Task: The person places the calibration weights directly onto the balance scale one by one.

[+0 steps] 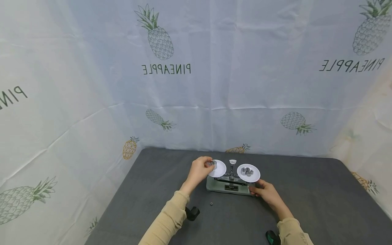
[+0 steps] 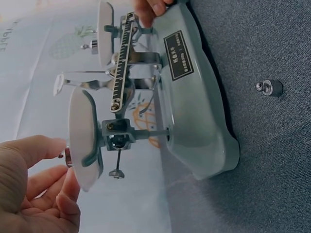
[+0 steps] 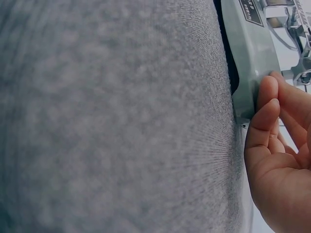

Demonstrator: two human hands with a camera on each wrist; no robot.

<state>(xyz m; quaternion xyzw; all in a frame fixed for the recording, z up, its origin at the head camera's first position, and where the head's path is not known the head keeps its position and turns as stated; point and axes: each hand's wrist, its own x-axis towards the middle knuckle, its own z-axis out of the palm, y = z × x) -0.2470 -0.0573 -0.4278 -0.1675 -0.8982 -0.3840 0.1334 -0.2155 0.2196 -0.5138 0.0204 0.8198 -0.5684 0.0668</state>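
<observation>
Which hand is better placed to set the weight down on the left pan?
Left. The left hand pinches a weight over the left pan; the right hand steadies the balance base.

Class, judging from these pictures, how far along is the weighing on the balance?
Done: several weights sit on the right pan. In hand: the left hand holds a weight at the left pan; the right hand steadies the base. Left: a small weight lies on the table.
</observation>
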